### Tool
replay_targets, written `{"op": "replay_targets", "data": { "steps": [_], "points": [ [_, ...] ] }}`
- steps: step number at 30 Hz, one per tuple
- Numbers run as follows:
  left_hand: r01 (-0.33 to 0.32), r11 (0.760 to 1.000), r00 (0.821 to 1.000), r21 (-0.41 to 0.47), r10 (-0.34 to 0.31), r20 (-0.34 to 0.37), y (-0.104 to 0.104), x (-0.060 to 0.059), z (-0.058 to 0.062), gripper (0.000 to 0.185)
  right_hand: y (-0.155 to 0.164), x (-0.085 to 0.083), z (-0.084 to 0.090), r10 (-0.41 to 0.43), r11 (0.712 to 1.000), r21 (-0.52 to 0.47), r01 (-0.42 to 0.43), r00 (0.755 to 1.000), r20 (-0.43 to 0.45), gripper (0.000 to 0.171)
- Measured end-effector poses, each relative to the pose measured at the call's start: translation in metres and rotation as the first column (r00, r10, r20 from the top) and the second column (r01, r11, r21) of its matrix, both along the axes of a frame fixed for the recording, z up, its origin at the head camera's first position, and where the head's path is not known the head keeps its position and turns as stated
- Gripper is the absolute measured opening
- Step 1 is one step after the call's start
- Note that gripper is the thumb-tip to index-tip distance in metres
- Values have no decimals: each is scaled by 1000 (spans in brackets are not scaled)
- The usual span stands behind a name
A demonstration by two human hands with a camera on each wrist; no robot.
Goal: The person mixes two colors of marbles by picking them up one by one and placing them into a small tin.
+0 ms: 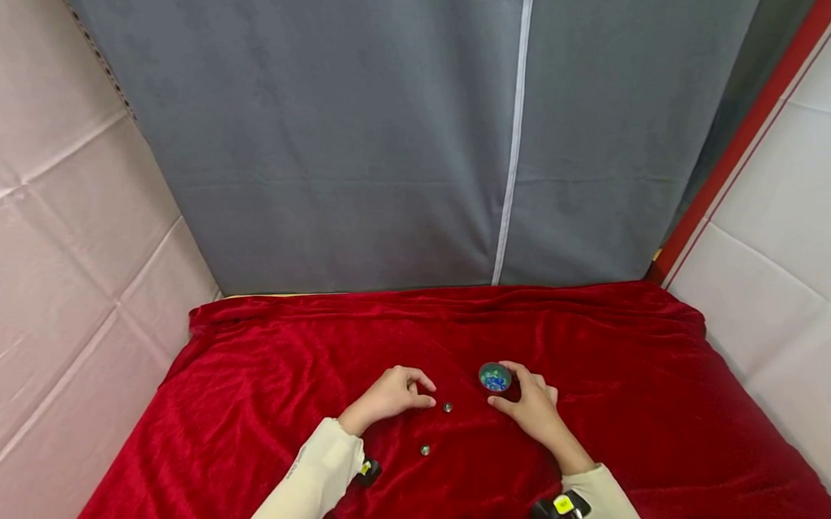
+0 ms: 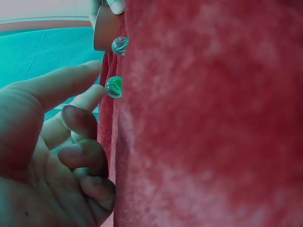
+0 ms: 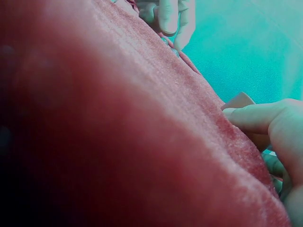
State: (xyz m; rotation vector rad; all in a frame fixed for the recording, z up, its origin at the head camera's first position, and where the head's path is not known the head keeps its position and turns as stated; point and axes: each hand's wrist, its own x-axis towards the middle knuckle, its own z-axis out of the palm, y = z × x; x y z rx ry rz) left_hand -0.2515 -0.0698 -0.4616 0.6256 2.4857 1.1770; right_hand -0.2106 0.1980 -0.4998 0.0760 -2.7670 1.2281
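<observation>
A small round cup [image 1: 496, 366] with blue and green glassy pieces inside, seemingly marbles, stands on the red cloth in the head view. My right hand [image 1: 537, 409] holds it from the right, thumb and index finger on its side. In the left wrist view its smooth brown wall [image 2: 107, 29] shows. Left of the cup, a clear marble [image 1: 448, 407] lies just beyond the fingertips of my left hand [image 1: 392, 396]. Thumb and index finger are extended and apart, other fingers curled, nothing held. Nearer me lies a second marble [image 1: 426, 449]; the left wrist view shows green swirls in one marble [image 2: 114, 87].
Wrinkled red velvet cloth [image 1: 281, 377] covers the table. A grey curtain [image 1: 358, 135] hangs behind it, with pale panels [image 1: 66, 240] on the left and white ones [image 1: 787, 249] on the right. Each wrist wears a black strap [image 1: 547, 514].
</observation>
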Motion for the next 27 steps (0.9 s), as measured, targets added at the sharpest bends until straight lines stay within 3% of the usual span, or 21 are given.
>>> {"op": "replay_targets", "data": {
  "steps": [8, 20, 27],
  "points": [
    [16, 1000, 1000, -7, -16, 26, -3, -2, -4, 18, 0, 0, 0, -1, 1000, 4, 1, 1000, -3, 62],
    [-2, 994, 1000, -107, 1, -10, -5, -3, -11, 18, -1, 1, 0, -5, 1000, 1, 5, 1000, 3, 63],
    [-19, 994, 1000, -107, 19, -5, -4, -2, -14, 17, 0, 2, 0, -5, 1000, 7, 5, 1000, 7, 63]
  ]
}}
